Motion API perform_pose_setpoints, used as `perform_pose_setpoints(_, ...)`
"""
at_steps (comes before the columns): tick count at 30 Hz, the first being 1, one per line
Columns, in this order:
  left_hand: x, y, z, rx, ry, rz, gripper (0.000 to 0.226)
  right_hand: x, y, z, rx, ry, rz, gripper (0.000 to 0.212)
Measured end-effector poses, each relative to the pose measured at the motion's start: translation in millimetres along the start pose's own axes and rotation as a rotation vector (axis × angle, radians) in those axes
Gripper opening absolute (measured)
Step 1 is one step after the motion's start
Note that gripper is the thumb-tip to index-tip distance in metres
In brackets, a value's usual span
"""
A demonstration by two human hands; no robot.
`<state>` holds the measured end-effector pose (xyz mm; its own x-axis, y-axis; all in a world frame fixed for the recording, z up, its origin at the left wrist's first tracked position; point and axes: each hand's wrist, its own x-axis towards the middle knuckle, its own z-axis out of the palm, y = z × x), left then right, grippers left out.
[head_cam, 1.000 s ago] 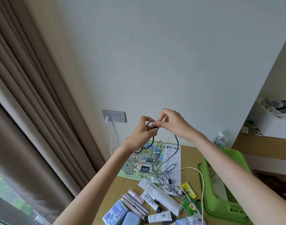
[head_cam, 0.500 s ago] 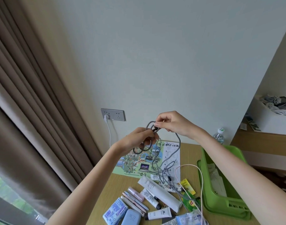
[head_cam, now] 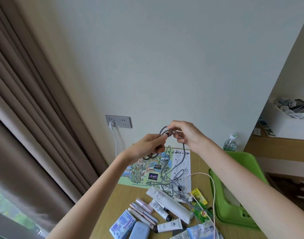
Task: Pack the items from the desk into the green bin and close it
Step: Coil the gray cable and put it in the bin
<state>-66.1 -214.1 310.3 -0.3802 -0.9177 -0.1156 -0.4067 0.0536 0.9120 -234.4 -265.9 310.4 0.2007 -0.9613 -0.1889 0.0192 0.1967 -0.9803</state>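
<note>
Left of the green bin (head_cam: 234, 214), which is sitting open at the right end of the desk (head_cam: 111, 204), a printed map (head_cam: 182, 163) is lying flat against the wall side. Nearer to you, also left of the bin, toiletries are lying scattered, a long white tube (head_cam: 168, 204) among them, and a pale cable (head_cam: 197, 173) is arching over to the bin's left rim. You are holding the grey braided cable (head_cam: 183, 153) up in the air, above and left of the bin. Your left hand (head_cam: 146, 149) is gripping its gathered loops with curled fingers. Just beside it, your right hand (head_cam: 185, 133) is pinching the top loop between thumb and fingertips. From there the loose length is hanging down onto the map and the toiletries.
</note>
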Motion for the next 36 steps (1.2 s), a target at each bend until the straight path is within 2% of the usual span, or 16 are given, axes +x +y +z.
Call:
perform_pose_setpoints(3,2.8,-0.5,0.1,0.098,0.024,0.018,0.037,-0.3,4.0,-3.6,-0.054,-0.079,-0.054,0.012)
perform_pose_setpoints(7,1.8,-7.2,-10.8,-0.050,0.146,0.002,0.036,-2.5,5.4,-25.0,-0.115,-0.195,-0.139,0.035)
perform_pose_setpoints(12,6.5,-11.4,-14.3,-0.184,0.359,0.007,0.038,-8.1,15.4,-29.6,-0.209,-0.124,-0.269,0.024)
perform_pose_setpoints(19,16.4,1.1,6.2,-0.328,0.466,0.117,0.038,-13.2,15.4,8.8,-0.250,-0.042,-0.410,0.032)
perform_pose_setpoints(29,23.9,3.8,16.6,-0.230,0.507,0.209,0.022,-15.8,22.3,24.2,-0.211,-0.039,-0.287,0.038)
perform_pose_setpoints(33,26.7,1.0,10.2,-0.244,0.620,0.115,0.022,-12.1,19.5,19.9,-0.256,-0.065,-0.260,0.036)
perform_pose_setpoints(36,24.8,0.6,-8.8,-0.329,0.614,0.021,0.023,-8.0,13.3,9.7,-0.299,-0.077,-0.303,0.029)
